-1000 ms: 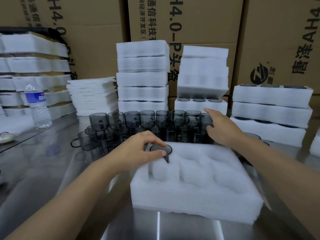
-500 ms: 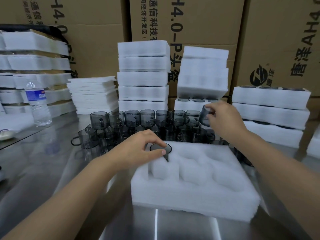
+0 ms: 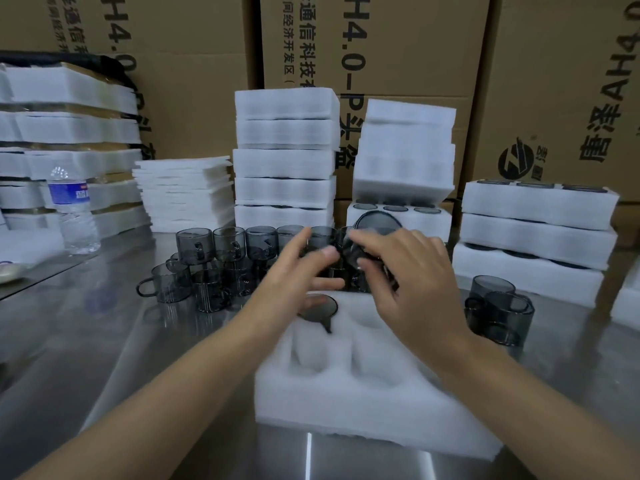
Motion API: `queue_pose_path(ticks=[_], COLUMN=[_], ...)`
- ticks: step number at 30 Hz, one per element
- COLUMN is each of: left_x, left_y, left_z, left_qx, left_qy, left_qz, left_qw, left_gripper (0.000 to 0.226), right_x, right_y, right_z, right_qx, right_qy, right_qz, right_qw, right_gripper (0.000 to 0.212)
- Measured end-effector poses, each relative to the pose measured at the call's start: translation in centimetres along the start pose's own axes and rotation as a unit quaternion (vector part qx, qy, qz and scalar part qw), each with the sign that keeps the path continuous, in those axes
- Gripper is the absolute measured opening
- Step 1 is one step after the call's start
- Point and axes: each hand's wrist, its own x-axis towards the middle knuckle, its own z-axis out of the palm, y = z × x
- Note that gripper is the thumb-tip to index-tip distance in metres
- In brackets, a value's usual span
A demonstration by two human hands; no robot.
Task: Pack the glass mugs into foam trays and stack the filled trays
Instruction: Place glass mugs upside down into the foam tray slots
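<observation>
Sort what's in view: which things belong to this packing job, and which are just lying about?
Job: held mug in right hand, left hand, tray, packed mug, loose mugs, filled stacks.
Lying about: bottle, boxes.

Bottle (image 3: 73, 209), clear with a blue label: we find it upright at the far left of the steel table (image 3: 104, 358). Boxes (image 3: 398, 46), brown cardboard with black print: we see them behind the table's far edge.

Bare forearms (image 3: 173, 393), bare left grip (image 3: 298, 271), right grip (image 3: 415, 289)
</observation>
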Motion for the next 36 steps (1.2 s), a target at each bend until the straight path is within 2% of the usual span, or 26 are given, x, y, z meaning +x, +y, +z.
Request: queue_pose_path(ticks=[2,6,10,15,23,28,29,33,36], left_x=[0.2,0.3,0.7,0.8,0.7,0.4,0.4,0.4,0.3], left_y=[0.3,-0.5,-1.1,-1.3,-1.4,-1.2,-1.1,-1.1,-1.0], left_z=[-0.7,-0.7,-1.1,-1.3,-1.1,-0.9,-1.0,-1.2,-1.2], left_qx=[-0.059,-0.024,-0.023,0.022,0.007,0.013,0.020,0.043,0.050], left_qy=[-0.017,-0.088,-0.122,-0.129,-0.113,-0.112,-0.116,-0.102,-0.088], left_qz=[-0.033,-0.027,-0.002,0.010,0.008,0.018,0.021,0.021,0.019], left_qw=[0.998,0.996,0.992,0.991,0.994,0.993,0.993,0.994,0.995], left_gripper=[0.077,0.033,0.016,0.021,0.049,0.034,0.036,0.066,0.070], right_x=[-0.2,0.0,-0.2,-0.4,-0.6,-0.7,-0.7,-1.0,-1.2], right_y=[-0.3,-0.9,-1.4,-1.2,-0.7,-0.5,-0.4,0.3,0.5], right_z=[-0.2,-0.5,-0.5,-0.6,-0.5,-0.7,-0.7,-0.6,-0.4], right_qx=[0.021,0.021,0.004,0.034,0.111,0.197,0.218,0.259,0.265], right_qy=[-0.019,-0.036,-0.034,-0.040,-0.048,-0.125,-0.142,-0.176,-0.186], right_qz=[-0.013,-0.073,-0.135,-0.098,0.039,0.139,0.159,0.206,0.220], right_qw=[1.000,0.996,0.990,0.994,0.992,0.962,0.953,0.927,0.920], right_gripper=[0.030,0.028,0.033,0.023,0.055,0.063,0.064,0.068,0.069])
